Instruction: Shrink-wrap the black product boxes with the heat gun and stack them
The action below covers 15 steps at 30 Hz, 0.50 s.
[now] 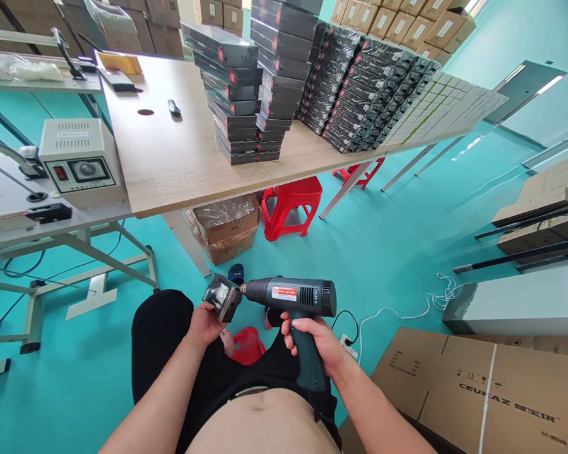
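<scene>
1. The floor (397,252) is smooth teal, with a white cable (407,312) trailing across it.
2. The counter (170,151) is a pale wood-grain slab on metal legs. It carries tall stacks of flat black boxes (236,94) and long leaning rows of more boxes (369,88).
3. A brown carton (492,391) with a white strap sits low at the right, just beside the right forearm.
4. A grey metal machine (78,161) with a round dial stands on a lower bench at the left.
5. A red plastic stool (288,205) and a film-wrapped carton (227,230) stand under the counter.
6. The heat gun (296,299) is dark, matte plastic with a red label and a tapered metal nozzle. It is over the lap, nozzle almost touching the box.
7. The right hand (319,347) has its grip wrapped tight round the gun's handle.
8. The left hand (206,325) has its grip closed on a small box (222,296), glossy with film, held tilted at the nozzle.
</scene>
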Each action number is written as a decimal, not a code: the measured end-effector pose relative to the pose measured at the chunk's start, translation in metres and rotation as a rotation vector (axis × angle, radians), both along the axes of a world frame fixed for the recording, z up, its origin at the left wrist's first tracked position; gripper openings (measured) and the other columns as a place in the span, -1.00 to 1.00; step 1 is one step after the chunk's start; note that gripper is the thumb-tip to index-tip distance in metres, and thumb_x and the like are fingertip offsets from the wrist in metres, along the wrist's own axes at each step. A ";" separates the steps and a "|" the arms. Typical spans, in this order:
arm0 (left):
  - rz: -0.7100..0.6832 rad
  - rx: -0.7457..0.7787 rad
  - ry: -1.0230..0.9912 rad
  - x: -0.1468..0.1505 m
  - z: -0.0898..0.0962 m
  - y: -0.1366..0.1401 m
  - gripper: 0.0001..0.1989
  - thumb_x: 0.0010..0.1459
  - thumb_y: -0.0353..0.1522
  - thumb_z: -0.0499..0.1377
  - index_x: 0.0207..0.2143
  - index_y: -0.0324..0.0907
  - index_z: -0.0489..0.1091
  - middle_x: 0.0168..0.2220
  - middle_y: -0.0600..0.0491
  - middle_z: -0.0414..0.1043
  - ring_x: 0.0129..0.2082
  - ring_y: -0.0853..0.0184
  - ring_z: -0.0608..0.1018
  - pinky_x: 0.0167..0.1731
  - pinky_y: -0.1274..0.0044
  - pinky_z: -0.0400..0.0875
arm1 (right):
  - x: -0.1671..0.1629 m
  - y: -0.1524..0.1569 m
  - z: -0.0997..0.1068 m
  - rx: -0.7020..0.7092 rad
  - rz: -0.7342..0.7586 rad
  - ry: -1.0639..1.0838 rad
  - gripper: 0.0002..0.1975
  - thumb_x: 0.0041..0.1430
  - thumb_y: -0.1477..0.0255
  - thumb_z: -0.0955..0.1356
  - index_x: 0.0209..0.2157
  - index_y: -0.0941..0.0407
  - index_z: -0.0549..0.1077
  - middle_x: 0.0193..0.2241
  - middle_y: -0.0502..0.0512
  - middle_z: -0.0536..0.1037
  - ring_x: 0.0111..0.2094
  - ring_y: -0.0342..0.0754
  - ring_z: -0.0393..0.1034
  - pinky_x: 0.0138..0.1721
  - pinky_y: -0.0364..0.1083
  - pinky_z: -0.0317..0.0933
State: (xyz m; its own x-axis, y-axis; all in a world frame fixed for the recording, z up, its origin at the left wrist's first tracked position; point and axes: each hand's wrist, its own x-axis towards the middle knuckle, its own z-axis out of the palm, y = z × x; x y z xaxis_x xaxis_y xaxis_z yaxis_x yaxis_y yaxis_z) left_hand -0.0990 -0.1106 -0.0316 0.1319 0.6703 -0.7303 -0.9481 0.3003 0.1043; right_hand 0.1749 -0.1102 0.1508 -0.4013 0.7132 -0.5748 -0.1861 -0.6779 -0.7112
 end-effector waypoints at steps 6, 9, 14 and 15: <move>0.033 -0.004 -0.028 0.000 0.000 0.000 -0.60 -0.28 -0.57 0.01 -0.28 -0.23 0.31 -0.44 -0.03 0.48 -0.46 0.17 0.56 -0.48 0.38 0.47 | 0.002 -0.004 0.003 0.011 0.026 -0.017 -0.74 0.07 0.43 0.31 -0.19 0.23 0.46 -0.38 0.14 0.50 -0.48 -0.10 0.40 -0.53 -0.15 0.28; 0.075 -0.012 -0.026 0.001 0.002 0.000 -0.59 -0.26 -0.58 0.00 -0.26 -0.22 0.31 -0.43 -0.02 0.47 -0.45 0.18 0.56 -0.47 0.37 0.48 | 0.009 -0.001 0.004 0.002 -0.037 -0.021 -0.73 0.08 0.42 0.31 -0.17 0.22 0.45 -0.38 0.14 0.50 -0.47 -0.11 0.40 -0.53 -0.16 0.27; 0.092 -0.022 -0.034 0.002 0.007 0.002 -0.55 -0.22 -0.59 0.00 -0.19 -0.21 0.32 -0.37 -0.04 0.48 -0.41 0.18 0.57 -0.45 0.36 0.48 | 0.022 0.008 0.003 -0.046 -0.089 -0.183 -0.76 0.05 0.41 0.33 -0.24 0.23 0.46 -0.43 0.12 0.50 -0.50 -0.12 0.39 -0.54 -0.16 0.28; 0.087 -0.028 -0.036 0.002 0.007 0.002 -0.54 -0.22 -0.59 0.01 -0.18 -0.21 0.32 -0.36 -0.04 0.48 -0.41 0.18 0.57 -0.45 0.37 0.48 | 0.020 0.008 0.005 -0.042 -0.037 -0.181 -0.76 0.04 0.42 0.33 -0.24 0.23 0.46 -0.43 0.12 0.50 -0.50 -0.11 0.39 -0.54 -0.16 0.27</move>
State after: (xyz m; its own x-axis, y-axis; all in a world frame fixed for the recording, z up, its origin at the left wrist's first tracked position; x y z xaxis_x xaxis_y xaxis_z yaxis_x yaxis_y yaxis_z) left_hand -0.0969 -0.1085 -0.0251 0.1007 0.6601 -0.7444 -0.9738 0.2186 0.0621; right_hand 0.1954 -0.1023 0.1554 -0.2630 0.6994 -0.6646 -0.0831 -0.7027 -0.7066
